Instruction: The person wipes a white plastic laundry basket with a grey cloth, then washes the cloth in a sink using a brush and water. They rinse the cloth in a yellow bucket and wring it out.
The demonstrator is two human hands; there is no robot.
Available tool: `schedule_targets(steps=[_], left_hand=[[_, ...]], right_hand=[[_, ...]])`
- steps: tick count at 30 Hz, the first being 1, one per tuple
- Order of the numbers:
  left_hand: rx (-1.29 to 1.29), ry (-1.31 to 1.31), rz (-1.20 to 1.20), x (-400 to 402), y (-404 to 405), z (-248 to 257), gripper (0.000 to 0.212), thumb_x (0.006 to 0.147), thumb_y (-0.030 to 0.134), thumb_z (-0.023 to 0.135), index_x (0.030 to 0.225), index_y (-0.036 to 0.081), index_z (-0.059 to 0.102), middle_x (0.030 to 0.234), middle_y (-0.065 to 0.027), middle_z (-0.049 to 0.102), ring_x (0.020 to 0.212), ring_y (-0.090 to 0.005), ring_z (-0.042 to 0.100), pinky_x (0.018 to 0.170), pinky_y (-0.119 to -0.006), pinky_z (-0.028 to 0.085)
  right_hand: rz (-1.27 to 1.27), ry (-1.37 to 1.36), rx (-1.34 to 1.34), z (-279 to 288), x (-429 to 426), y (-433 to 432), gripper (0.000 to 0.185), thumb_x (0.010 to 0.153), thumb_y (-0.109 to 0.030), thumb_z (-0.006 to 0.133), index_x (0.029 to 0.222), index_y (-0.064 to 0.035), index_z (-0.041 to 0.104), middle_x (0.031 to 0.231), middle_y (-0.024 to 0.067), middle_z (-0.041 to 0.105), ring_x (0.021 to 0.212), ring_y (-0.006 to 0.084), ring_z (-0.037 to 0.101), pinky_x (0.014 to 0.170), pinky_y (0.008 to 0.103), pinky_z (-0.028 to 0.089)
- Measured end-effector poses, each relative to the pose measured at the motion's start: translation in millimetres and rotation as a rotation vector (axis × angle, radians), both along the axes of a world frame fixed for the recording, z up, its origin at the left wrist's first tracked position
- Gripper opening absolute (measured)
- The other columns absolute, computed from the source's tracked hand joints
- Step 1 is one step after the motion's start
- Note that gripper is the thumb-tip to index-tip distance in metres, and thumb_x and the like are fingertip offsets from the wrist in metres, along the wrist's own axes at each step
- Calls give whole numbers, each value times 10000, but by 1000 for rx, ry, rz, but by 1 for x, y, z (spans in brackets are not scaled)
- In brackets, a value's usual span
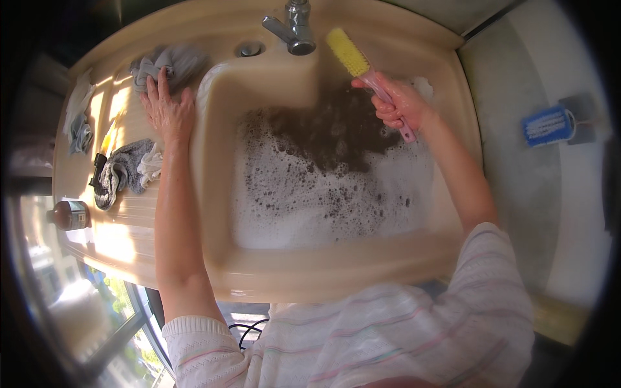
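Note:
My right hand grips the pink handle of a scrub brush with yellow bristles. It is above the right part of a beige sink basin. Dark, murky water with white foam lies in the basin. My left hand is spread over the drainboard at the left, wet, its fingertips on a bunched grey cloth. Part of that cloth looks blurred. Whether the fingers pinch it is hard to tell.
A chrome faucet stands behind the basin, beside a round metal plug knob. Crumpled grey cloths, a black-handled tool and a brown bottle occupy the drainboard. A blue brush hangs on the right wall.

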State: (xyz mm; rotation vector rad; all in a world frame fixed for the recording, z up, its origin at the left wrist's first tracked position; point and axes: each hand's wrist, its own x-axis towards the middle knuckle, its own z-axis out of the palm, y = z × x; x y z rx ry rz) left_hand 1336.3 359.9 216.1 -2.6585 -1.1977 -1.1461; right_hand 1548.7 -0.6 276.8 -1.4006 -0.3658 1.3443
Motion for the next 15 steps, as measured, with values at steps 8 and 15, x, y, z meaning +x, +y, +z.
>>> schedule_targets(steps=[8,15], left_hand=[[-30,-158,-471,1,-78,48,96,732,152,678,823,123,690,867,-44,620,854,-214,566,753,-315,442],[-436,-98,-782,43,-196,43,161,708,140,685,856,79,679,724,-58,609,736,-188,575,701,-302,441]], right_hand=[[-94,-210,-58,-13,-74,-22,527,928,-493,319,1256,-100,445,516,-47,298,381,43,254,335,215,243],[-45,-164,-22,-11,-92,-23,495,943,-456,314,1219,-77,473,541,-41,308,393,46,253,338,200,253]])
